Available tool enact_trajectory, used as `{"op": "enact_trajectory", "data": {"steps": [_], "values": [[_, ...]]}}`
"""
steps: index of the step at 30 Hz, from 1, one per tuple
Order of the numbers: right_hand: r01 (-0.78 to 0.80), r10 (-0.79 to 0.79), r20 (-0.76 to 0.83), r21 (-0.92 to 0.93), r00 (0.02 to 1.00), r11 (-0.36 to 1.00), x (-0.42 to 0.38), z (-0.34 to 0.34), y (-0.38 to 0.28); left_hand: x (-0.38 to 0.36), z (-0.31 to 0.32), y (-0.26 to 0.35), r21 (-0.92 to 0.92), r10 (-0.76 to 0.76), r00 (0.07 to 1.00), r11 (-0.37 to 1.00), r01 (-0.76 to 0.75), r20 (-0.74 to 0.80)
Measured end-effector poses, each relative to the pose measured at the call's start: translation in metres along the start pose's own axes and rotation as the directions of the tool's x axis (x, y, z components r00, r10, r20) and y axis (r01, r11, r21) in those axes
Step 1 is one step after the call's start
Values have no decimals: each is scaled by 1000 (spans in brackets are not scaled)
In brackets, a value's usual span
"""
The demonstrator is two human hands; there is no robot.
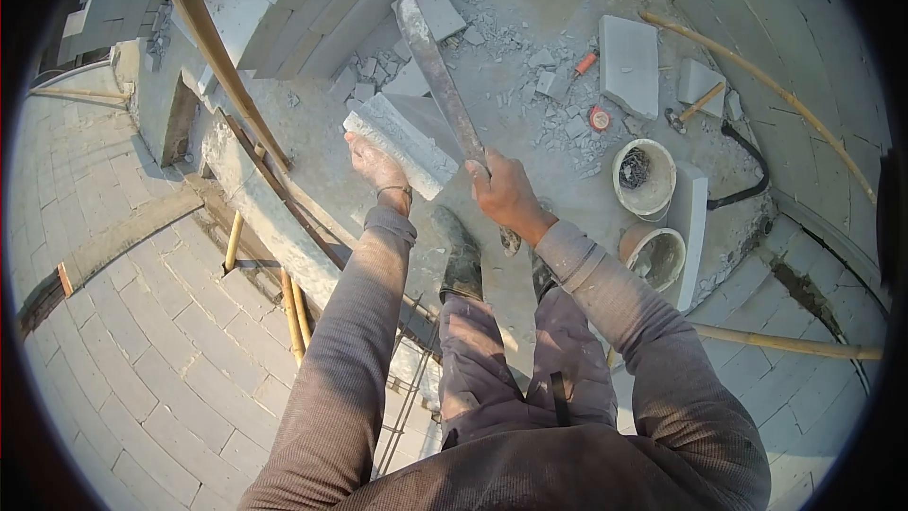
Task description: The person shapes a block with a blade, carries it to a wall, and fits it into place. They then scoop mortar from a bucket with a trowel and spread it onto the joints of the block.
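Right now we grip a grey brick point(401, 140) in our left hand point(376, 167), fingers clamped on its near end, so the brick sits tilted in the air above the concrete ledge point(284, 104). Our right hand point(506, 193) has its fingers wrapped tight around the handle of a long flat blade point(437, 74); the blade runs up and away from us, and its lower part lies just beside the brick's right end, touching or nearly so, we cannot tell which. A bracelet shows on our left wrist. Both sleeves are grey-brown. Below the hands we see our knees and one dusty boot point(461, 255) planted on the ledge.

Past the blade, brick chips and rubble point(530, 57) are scattered over the surface. A larger cut brick slab point(629, 64) lies flat to the right of the rubble, with a smaller block point(698, 83) beside it. A hammer point(693, 106) with a wooden handle rests against that block. A small round red item point(599, 118) lies near the slab, and an orange-handled tool point(584, 63) lies among the chips. Two white buckets sit to our right: the upper bucket point(646, 180) holds something dark and coiled, the lower bucket point(654, 255) holds grey mix. A black hose point(742, 170) curves beside the upper bucket. Bamboo poles point(213, 47) cross the left of the view, another pole point(785, 345) lies at lower right. Curved brickwork point(142, 341) spreads out below on the left.
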State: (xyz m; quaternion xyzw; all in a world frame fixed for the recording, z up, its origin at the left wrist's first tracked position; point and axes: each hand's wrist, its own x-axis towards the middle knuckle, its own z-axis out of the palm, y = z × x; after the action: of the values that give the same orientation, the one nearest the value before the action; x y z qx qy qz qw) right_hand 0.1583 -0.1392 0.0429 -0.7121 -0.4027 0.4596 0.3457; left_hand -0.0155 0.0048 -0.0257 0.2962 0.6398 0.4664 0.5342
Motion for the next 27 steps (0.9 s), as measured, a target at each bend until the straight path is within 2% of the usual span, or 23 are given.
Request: {"op": "enact_trajectory", "data": {"steps": [1, 3, 4, 6, 7, 9, 10, 11, 12, 13, 15, 17, 19, 21, 22, 24, 26, 27], "values": [[0, 0, -3, 1, 1000, 1000, -4, 4, 12, 2, -1, -5, 11, 30, 999, 999, -30, 12], [141, -108, 264, -106, 958, 984, -3, 8, 36, 13, -7, -13, -35, 38, 998, 999, -36, 46], [145, -113, 268, -101, 957, 984, 0, 1, 24, 15, -14, -14, -70, 39, 997, 997, -35, 59], [15, -12, 165, -14, 986, 1000, 2, -7, 6, 22, -17, -21, -44, 44, 999, 998, -43, 8], [9, -8, 168, -9, 986, 1000, 1, -2, 6, 23, -18, -24, -29, 50, 998, 998, -51, -41], [-57, 58, -7, 95, 998, 994, -1, 9, 9, 24, -18, -25, 28, 54, 998, 998, -53, -42], [-60, 62, -11, 97, 998, 993, -3, 10, 15, 22, -16, -24, 77, 62, 997, 995, -59, -38], [-31, 33, 163, -18, 986, 999, -5, 8, 21, 20, -14, -21, 76, 62, 998, 995, -59, -28], [22, 21, 331, -127, 943, 992, -3, 1, 17, 19, -13, -18, -11, 35, 999, 999, -35, 9], [25, 18, 330, -125, 944, 992, 1, -4, 14, 18, -14, -16, -93, 11, 999, 996, -7, 39], [44, -26, 223, -79, 975, 996, 2, -10, 7, 16, -14, -16, -60, 14, 1000, 998, -13, 8], [-17, 27, 180, -59, 983, 998, -7, -8, 1, 12, -12, -17, -32, 12, 1000, 999, -12, -25], [-71, 75, 136, -38, 988, 997, -13, -3, 10, 3, -2, -5, 171, 32, 996, 985, -18, -81], [37, 29, 340, -184, 940, 982, -15, -4, 21, -3, 3, 0, 116, 32, 998, 993, -25, -54], [39, 25, 336, -183, 942, 982, -13, -9, 18, -2, 3, 1, 60, 38, 999, 998, -36, -38], [35, -4, 213, -140, 977, 990, -18, -18, 10, 1, -3, -1, 30, 37, 999, 999, -37, -4], [-12, 27, 155, -97, 987, 995, -28, -10, 13, 7, -8, -6, -10, 40, 999, 999, -39, 23], [-54, 59, 99, -54, 993, 997, -35, -6, 16, 12, -13, -12, 85, 45, 998, 995, -42, -37]]}}
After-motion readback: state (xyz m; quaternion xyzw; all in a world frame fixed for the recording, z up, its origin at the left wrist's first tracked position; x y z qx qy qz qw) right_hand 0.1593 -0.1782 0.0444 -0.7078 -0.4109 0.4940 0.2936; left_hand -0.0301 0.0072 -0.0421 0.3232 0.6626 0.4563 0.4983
